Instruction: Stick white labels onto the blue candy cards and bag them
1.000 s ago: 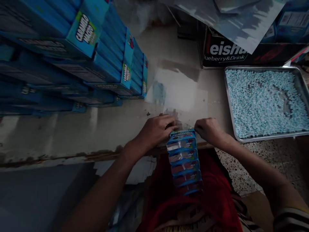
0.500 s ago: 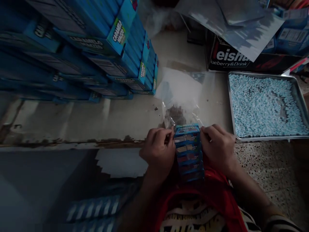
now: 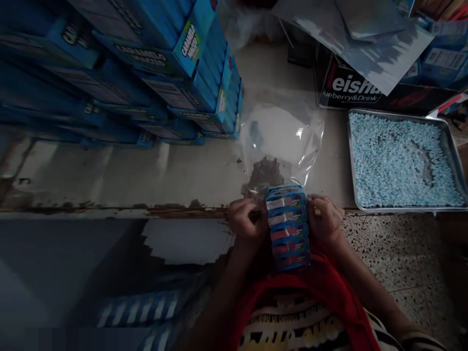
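A row of small blue candy boxes (image 3: 289, 233) lies against my body at the table edge, one behind another. Around their far end is the mouth of a clear plastic bag (image 3: 288, 131), which spreads out over the table beyond them. To the left of the boxes, my left hand (image 3: 247, 219) has its fingers curled in a pinch on the bag's edge. On the other side my right hand (image 3: 325, 218) pinches the bag's opposite edge. The film is thin, and how far it covers the boxes is hard to see.
Stacked blue display boxes (image 3: 183, 63) fill the back left. At the right, a metal tray (image 3: 354, 161) holds light-blue candies (image 3: 398, 156). Behind it stands a black printed carton (image 3: 351, 92) with papers (image 3: 380, 53) over it. More blue packs (image 3: 142, 307) lie below the table, lower left.
Both hands have drawn slightly down and nearer the boxes, and the bag's edges have come toward me with them. The bag's film has puffed and shifted on the table.
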Available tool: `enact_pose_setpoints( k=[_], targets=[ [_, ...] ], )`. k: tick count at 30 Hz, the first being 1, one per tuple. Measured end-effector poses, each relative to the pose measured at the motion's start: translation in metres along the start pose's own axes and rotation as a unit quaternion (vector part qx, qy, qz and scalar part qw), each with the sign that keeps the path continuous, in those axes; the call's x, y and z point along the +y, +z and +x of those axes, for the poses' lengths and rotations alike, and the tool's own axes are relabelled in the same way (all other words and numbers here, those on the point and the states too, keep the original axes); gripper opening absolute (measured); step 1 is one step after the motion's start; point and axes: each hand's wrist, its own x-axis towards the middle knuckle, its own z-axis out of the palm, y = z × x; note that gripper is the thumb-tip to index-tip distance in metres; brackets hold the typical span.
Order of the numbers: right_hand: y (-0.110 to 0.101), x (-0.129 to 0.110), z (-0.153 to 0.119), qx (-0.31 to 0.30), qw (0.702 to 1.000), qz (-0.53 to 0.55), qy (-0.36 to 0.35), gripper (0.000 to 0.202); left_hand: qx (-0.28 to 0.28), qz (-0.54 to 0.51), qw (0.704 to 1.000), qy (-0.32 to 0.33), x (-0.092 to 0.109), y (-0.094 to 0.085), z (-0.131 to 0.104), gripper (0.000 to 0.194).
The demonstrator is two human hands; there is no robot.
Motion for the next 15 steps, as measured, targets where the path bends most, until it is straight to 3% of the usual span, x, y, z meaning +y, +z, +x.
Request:
enact_pose_setpoints(
  k=[3,6,9,13,15],
  targets=[
    [0.005,0.001,0.005,-0.005,1.0,0.013,-0.018,0.017,0.017,0.006,0.996,-0.087,-0.005,0.016,0.001,0.026],
    [0.006,0.002,0.007,0.001,0.999,0.044,-0.014,0.019,-0.057,0.054,0.99,-0.113,-0.01,0.014,-0.002,0.022],
    [0.004,0.003,0.004,-0.017,0.996,0.082,-0.023,0.019,-0.123,0.083,0.988,-0.041,-0.017,0.001,-0.009,0.016],
    [-0.004,0.004,-0.004,-0.057,0.991,0.101,-0.067,0.017,-0.105,0.072,0.983,0.132,-0.016,-0.016,-0.013,0.018],
    [-0.012,0.006,-0.01,-0.056,0.99,0.106,-0.072,0.016,-0.11,0.081,0.976,0.17,-0.01,-0.021,-0.012,0.025]
  ],
)
